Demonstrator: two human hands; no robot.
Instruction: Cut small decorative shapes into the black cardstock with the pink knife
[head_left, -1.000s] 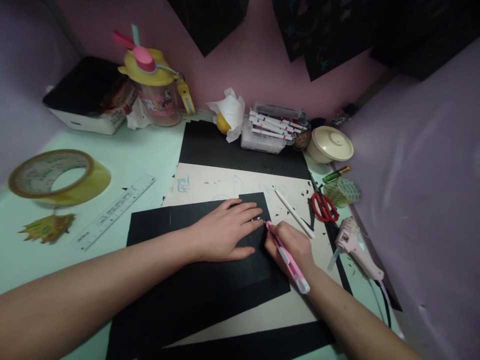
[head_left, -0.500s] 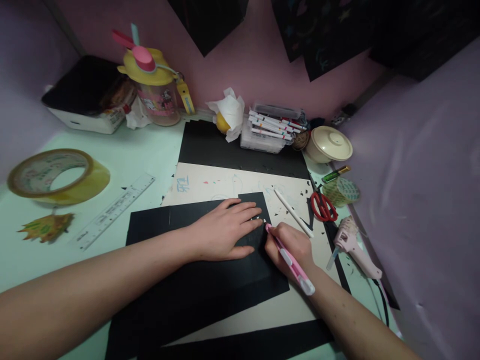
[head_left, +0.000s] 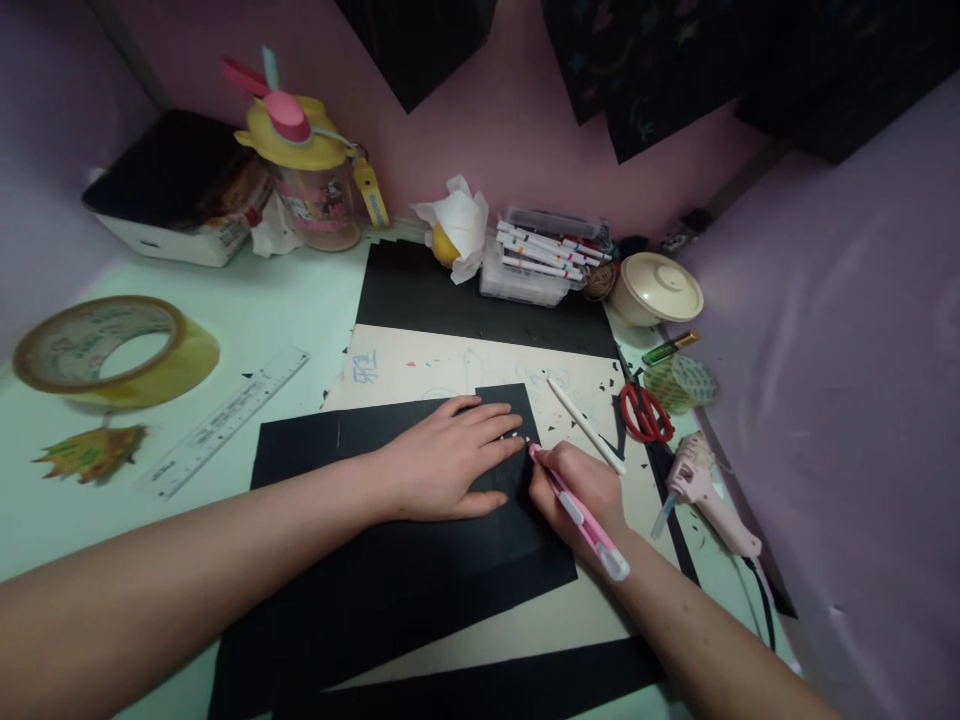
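My left hand (head_left: pixel 450 460) lies flat with fingers spread on a sheet of black paper (head_left: pixel 420 570), pressing it against the white board (head_left: pixel 540 612) beneath. In my right hand (head_left: pixel 581 490) is a pink utility knife (head_left: pixel 592 530), gripped like a pen. Its tip meets the black paper just beyond my left fingertips, where small pale cut-outs show. A white pen (head_left: pixel 585 425) lies on the board right above my right hand. Small black paper scraps are scattered near it.
Right of my hands lie red-handled scissors (head_left: pixel 646 413), a glue gun (head_left: pixel 709 495), a green tape roll (head_left: pixel 679 383) and a lidded bowl (head_left: pixel 658 288). To the left are a wide tape roll (head_left: pixel 191 350), a ruler (head_left: pixel 232 420), a leaf (head_left: pixel 94 453) and a cup (head_left: pixel 315 205). Markers (head_left: pixel 544 255) stand behind.
Almost nothing differs. The rear end of the knife has dipped slightly up and left in the picture, while my left hand stays in place on the paper.
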